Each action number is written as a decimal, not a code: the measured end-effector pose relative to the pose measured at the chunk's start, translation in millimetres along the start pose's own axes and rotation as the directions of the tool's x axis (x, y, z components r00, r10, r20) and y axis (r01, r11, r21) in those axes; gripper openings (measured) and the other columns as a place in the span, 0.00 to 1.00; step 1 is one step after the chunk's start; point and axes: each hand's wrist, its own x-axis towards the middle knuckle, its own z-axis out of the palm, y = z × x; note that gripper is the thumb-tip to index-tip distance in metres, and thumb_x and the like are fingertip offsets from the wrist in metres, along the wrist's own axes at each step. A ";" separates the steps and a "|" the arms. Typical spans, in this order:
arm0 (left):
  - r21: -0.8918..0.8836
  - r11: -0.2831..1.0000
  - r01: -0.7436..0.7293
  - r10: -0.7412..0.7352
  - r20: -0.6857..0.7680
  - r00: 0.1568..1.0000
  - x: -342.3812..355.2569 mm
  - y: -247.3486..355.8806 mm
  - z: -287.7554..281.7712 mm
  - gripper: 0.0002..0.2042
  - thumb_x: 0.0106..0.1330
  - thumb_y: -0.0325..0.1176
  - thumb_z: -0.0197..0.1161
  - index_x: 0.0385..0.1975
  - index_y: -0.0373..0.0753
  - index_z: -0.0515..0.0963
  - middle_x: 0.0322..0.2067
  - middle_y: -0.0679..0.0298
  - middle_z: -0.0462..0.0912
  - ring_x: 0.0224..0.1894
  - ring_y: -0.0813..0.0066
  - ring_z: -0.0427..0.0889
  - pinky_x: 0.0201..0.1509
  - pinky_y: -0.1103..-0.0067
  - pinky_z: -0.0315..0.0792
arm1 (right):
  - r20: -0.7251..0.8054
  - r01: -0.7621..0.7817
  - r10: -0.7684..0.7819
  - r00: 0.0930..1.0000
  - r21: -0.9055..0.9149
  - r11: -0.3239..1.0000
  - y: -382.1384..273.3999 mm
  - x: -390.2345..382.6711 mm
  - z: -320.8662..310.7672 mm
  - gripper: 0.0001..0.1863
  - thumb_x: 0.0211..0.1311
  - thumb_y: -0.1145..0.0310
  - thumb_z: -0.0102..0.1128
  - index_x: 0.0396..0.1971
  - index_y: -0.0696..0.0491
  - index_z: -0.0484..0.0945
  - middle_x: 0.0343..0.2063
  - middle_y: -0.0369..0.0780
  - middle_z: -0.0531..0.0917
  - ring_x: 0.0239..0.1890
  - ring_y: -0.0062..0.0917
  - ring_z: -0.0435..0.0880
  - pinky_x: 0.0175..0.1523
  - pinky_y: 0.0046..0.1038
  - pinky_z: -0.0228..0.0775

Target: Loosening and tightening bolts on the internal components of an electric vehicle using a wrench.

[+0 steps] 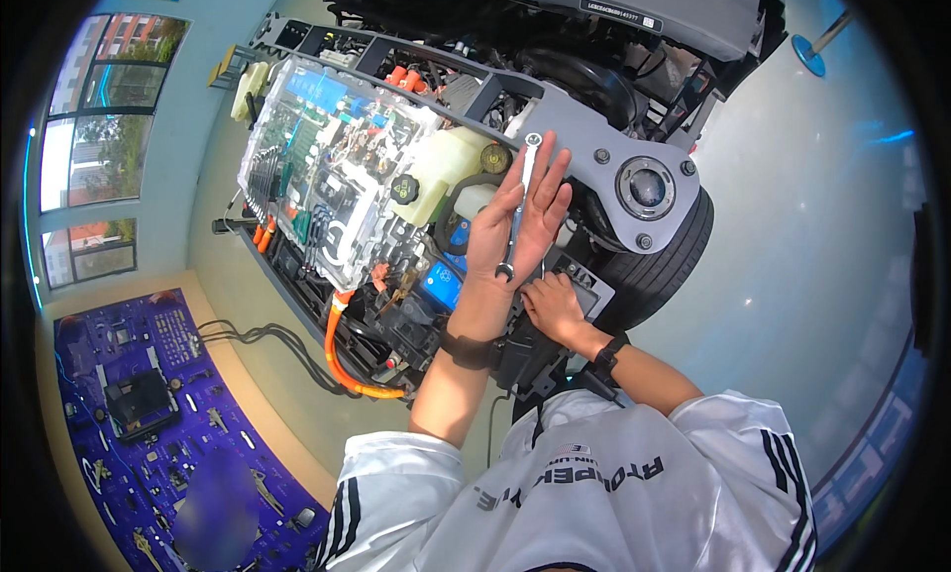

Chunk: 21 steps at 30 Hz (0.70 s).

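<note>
My left hand point(540, 225) is raised over the engine bay with its palm up and its fingers stretched out. A silver combination wrench point(517, 208) lies lengthwise along the palm, its ring end by the fingertips and its open end at the wrist. The thumb rests against its shaft. Lower and to the right, my right hand point(555, 305) has its fingers curled down at a black box-shaped part point(530, 349). A thin metal piece shows by those fingers, but what they grip is hidden. Left of the hands are a blue-labelled part point(442, 285) and a pale yellow reservoir point(436, 171) with a black cap.
A clear cover point(317, 146) lies over circuit boards and wiring at the left. A thick orange cable point(342, 359) loops below it. On the right are a grey strut mount point(604, 191) and a tyre point(659, 260). A purple parts board point(188, 394) stands lower left.
</note>
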 end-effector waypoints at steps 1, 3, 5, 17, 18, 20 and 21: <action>-0.023 1.000 0.010 -0.010 -0.009 1.000 5.8 -2.7 -3.0 0.27 0.68 0.23 0.38 0.68 0.38 0.47 0.70 0.59 0.46 0.71 0.61 0.49 0.67 0.65 0.60 | 0.019 -0.006 0.006 1.000 -0.004 1.000 -0.1 0.6 -1.0 0.06 0.54 0.66 0.58 0.30 0.51 0.78 0.26 0.37 0.76 0.34 0.29 0.73 0.43 0.30 0.61; -0.021 0.999 0.028 -0.029 -0.024 0.999 16.1 -5.1 -7.5 0.28 0.67 0.21 0.39 0.68 0.38 0.46 0.69 0.59 0.48 0.70 0.61 0.50 0.67 0.65 0.61 | 0.015 -0.014 0.014 1.000 0.007 1.000 3.9 0.6 -0.2 0.07 0.55 0.66 0.57 0.31 0.51 0.79 0.26 0.37 0.76 0.34 0.29 0.73 0.42 0.30 0.61; 0.001 1.000 0.025 -0.025 -0.037 0.999 26.7 -5.9 -8.6 0.28 0.67 0.21 0.40 0.68 0.38 0.47 0.69 0.58 0.49 0.70 0.61 0.51 0.67 0.65 0.61 | 0.035 -0.020 0.019 0.999 0.027 0.999 6.6 2.1 -1.3 0.07 0.56 0.66 0.56 0.32 0.52 0.79 0.27 0.37 0.77 0.35 0.29 0.73 0.42 0.29 0.61; 0.210 0.972 -0.104 0.091 0.068 0.994 141.8 38.3 82.0 0.28 0.64 0.19 0.46 0.65 0.33 0.50 0.66 0.57 0.57 0.68 0.60 0.56 0.67 0.68 0.63 | -0.005 -0.021 0.021 1.000 0.053 0.998 7.5 -5.5 0.5 0.08 0.56 0.65 0.57 0.33 0.50 0.79 0.27 0.35 0.77 0.35 0.28 0.72 0.42 0.31 0.60; 0.210 0.974 -0.087 0.075 0.066 0.995 155.1 42.4 90.8 0.27 0.64 0.18 0.43 0.65 0.32 0.50 0.64 0.56 0.59 0.67 0.59 0.58 0.67 0.67 0.63 | -0.022 -0.024 0.025 0.999 0.042 0.999 6.0 -5.7 1.5 0.08 0.56 0.65 0.57 0.33 0.50 0.79 0.27 0.35 0.77 0.35 0.28 0.72 0.42 0.31 0.60; 0.274 0.958 -0.087 0.067 0.080 0.995 184.6 57.7 100.2 0.24 0.65 0.18 0.42 0.63 0.32 0.53 0.62 0.53 0.62 0.66 0.55 0.59 0.67 0.65 0.63 | 0.001 -0.037 0.037 0.999 0.054 0.998 4.5 -5.8 2.0 0.07 0.56 0.64 0.57 0.33 0.49 0.80 0.26 0.34 0.78 0.34 0.27 0.73 0.42 0.31 0.61; 0.314 0.945 -0.094 0.070 0.089 0.994 197.8 64.7 104.8 0.22 0.66 0.18 0.41 0.61 0.31 0.56 0.60 0.52 0.64 0.65 0.53 0.61 0.67 0.64 0.64 | -0.003 -0.036 0.036 0.999 0.051 0.998 3.5 -4.7 0.3 0.07 0.56 0.64 0.57 0.33 0.49 0.80 0.26 0.34 0.78 0.34 0.27 0.73 0.42 0.31 0.61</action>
